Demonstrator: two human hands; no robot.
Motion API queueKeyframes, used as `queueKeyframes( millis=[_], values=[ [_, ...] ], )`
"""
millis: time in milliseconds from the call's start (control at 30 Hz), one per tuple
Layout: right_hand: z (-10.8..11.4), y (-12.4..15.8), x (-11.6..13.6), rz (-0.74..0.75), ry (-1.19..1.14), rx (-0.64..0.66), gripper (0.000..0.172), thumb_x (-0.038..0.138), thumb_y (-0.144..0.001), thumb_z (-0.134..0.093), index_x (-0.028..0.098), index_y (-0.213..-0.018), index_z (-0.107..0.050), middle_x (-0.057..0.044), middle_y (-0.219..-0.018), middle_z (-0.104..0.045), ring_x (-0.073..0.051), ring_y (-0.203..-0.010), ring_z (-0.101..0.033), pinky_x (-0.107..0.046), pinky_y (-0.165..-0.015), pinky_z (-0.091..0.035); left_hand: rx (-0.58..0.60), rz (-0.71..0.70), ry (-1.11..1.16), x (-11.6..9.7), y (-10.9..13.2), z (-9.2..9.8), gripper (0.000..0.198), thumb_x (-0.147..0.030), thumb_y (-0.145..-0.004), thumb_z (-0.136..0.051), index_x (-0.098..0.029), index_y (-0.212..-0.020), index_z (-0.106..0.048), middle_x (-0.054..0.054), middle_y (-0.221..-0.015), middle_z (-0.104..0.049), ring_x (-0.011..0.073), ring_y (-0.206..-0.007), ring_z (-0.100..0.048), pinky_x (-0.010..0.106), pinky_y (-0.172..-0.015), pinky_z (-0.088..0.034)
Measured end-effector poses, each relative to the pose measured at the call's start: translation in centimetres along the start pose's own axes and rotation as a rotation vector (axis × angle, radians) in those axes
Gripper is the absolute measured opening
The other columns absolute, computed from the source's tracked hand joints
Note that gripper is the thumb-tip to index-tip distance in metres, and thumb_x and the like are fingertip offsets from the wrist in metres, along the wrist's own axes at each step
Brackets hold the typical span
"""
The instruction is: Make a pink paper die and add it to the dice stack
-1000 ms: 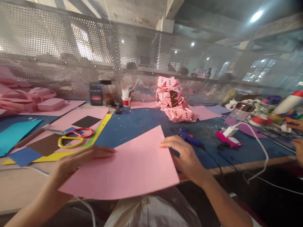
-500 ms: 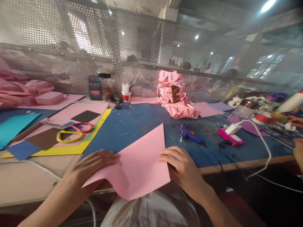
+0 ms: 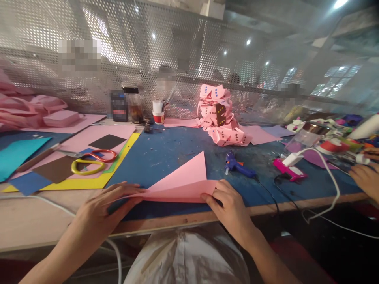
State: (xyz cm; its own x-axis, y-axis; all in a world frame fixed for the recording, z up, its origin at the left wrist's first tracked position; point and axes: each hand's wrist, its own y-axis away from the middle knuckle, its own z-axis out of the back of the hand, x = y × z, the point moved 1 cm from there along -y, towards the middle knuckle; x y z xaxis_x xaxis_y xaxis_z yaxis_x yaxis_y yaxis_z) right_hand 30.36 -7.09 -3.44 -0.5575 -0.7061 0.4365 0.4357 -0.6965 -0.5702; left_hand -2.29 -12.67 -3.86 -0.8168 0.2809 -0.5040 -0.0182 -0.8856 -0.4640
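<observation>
A sheet of pink paper (image 3: 180, 183) is held between both hands above the front edge of the blue work mat. Its near part is bent up into a folded strip, while one pointed corner reaches away from me. My left hand (image 3: 114, 203) pinches the paper's left end between thumb and fingers. At the right end my right hand (image 3: 226, 199) grips it, thumb on the near side. Beyond the right hand lies a blue glue gun (image 3: 241, 167). Left of the paper rest scissors (image 3: 87, 166) with red and yellow handles.
A stack of folded pink paper pieces with dots (image 3: 217, 116) stands at the back. Coloured sheets (image 3: 121, 171) lie left. A pink power strip (image 3: 288, 169) with a white cable is at right, near another person's hand (image 3: 365, 177). A perforated metal screen (image 3: 177, 51) rises behind.
The paper's near part, hanging loose before, is now folded up. Both hands have shifted their hold to its ends. The other person's hand has come further into view at right.
</observation>
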Motion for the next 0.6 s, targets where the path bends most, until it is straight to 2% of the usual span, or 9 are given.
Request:
queueKeyframes(
  millis=[100, 167, 233, 300, 400, 500, 533, 600],
  values=[
    [0.2, 0.2, 0.1, 0.008, -0.024, 0.022, 0.013, 0.021, -0.097, -0.059, 0.022, -0.09, -0.07, -0.005, -0.096, -0.07, -0.021, -0.093, -0.06, -0.038, -0.082, -0.051, 0.025, -0.071, -0.016, 0.1, 0.2, 0.5, 0.025, -0.051, -0.087, -0.064, -0.034, -0.097, -0.079, -0.001, -0.108, -0.079, 0.0258, -0.102, -0.072, 0.039, -0.098, -0.054],
    [0.2, 0.2, 0.1, 0.019, -0.045, 0.037, 0.01, 0.02, -0.097, -0.06, 0.023, -0.098, -0.07, -0.005, -0.102, -0.07, -0.021, -0.097, -0.061, -0.039, -0.086, -0.052, 0.075, -0.135, -0.006, -0.1, 0.1, 0.7, 0.021, -0.046, -0.088, -0.064, -0.034, -0.095, -0.08, -0.002, -0.109, -0.078, 0.0247, -0.105, -0.071, 0.039, -0.103, -0.052],
    [0.3, 0.2, 0.1, 0.023, -0.055, 0.045, 0.012, 0.017, -0.095, -0.061, 0.024, -0.101, -0.069, -0.004, -0.105, -0.07, -0.022, -0.1, -0.06, -0.039, -0.088, -0.052, 0.088, -0.179, -0.01, -0.3, 0.0, 0.7, 0.019, -0.042, -0.09, -0.062, -0.034, -0.093, -0.08, -0.003, -0.109, -0.078, 0.0229, -0.105, -0.071, 0.039, -0.108, -0.048],
    [0.4, 0.2, 0.1, 0.028, -0.061, 0.059, 0.021, 0.01, -0.093, -0.062, 0.024, -0.107, -0.068, -0.004, -0.109, -0.07, -0.022, -0.103, -0.06, -0.04, -0.09, -0.051, 0.057, -0.205, -0.034, -0.3, 0.0, 0.4, 0.019, -0.041, -0.091, -0.061, -0.034, -0.093, -0.079, -0.003, -0.107, -0.079, 0.0216, -0.103, -0.071, 0.039, -0.11, -0.046],
    [0.5, 0.5, 0.1, 0.047, -0.114, 0.069, 0.032, 0.006, -0.088, -0.065, 0.024, -0.115, -0.064, -0.005, -0.114, -0.068, -0.022, -0.109, -0.059, -0.04, -0.096, -0.049, 0.003, -0.203, -0.112, 0.1, 0.2, -0.4, 0.024, -0.044, -0.092, -0.058, -0.032, -0.099, -0.078, -0.001, -0.109, -0.078, 0.0231, -0.106, -0.07, 0.041, -0.11, -0.046],
    [0.7, 0.7, 0.0, 0.019, -0.133, 0.048, 0.024, 0.012, -0.089, -0.069, 0.023, -0.109, -0.064, -0.004, -0.11, -0.068, -0.021, -0.107, -0.06, -0.038, -0.096, -0.049, -0.098, -0.181, -0.208, 0.5, 0.5, -0.8, 0.035, -0.053, -0.091, -0.056, -0.028, -0.104, -0.077, 0.004, -0.107, -0.078, 0.0276, -0.111, -0.068, 0.045, -0.108, -0.046],
    [0.7, 0.7, 0.0, 0.005, -0.12, 0.05, 0.023, 0.013, -0.089, -0.069, 0.024, -0.109, -0.065, -0.004, -0.109, -0.068, -0.021, -0.106, -0.06, -0.037, -0.095, -0.049, -0.09, -0.163, -0.212, 0.5, 0.5, -0.8, 0.036, -0.054, -0.092, -0.055, -0.028, -0.104, -0.077, 0.004, -0.107, -0.078, 0.0276, -0.112, -0.067, 0.045, -0.108, -0.046],
    [0.7, 0.6, -0.1, -0.012, -0.081, 0.072, 0.024, 0.012, -0.09, -0.067, 0.024, -0.11, -0.066, -0.003, -0.109, -0.069, -0.02, -0.104, -0.06, -0.036, -0.094, -0.049, 0.011, -0.144, -0.174, 0.4, 0.4, -0.7, 0.033, -0.052, -0.093, -0.053, -0.031, -0.105, -0.077, 0.001, -0.112, -0.077, 0.025, -0.111, -0.068, 0.041, -0.107, -0.046]
  ],
)
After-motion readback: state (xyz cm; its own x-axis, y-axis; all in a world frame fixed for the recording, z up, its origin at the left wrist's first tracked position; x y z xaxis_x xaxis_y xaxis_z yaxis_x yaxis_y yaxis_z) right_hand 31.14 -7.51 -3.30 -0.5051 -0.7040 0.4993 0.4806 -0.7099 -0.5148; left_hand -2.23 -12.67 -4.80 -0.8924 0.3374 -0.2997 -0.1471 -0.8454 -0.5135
